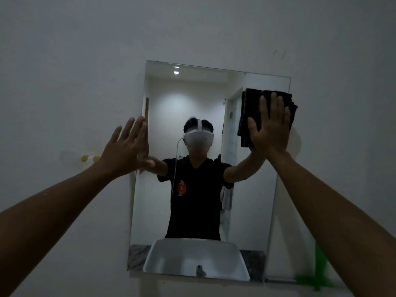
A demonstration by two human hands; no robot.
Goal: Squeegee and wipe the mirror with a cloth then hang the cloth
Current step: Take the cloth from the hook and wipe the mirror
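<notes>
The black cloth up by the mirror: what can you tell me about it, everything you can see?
The black cloth looks like soft, thick fabric, folded into several layers whose edges show along its left side. It lies flat against the upper right part of the wall mirror, near the mirror's right edge, hanging roughly upright. The right hand presses it to the glass with an open palm and straight, spread fingers, covering much of its middle. Nothing else touches it. Whether it is wet cannot be told.
</notes>
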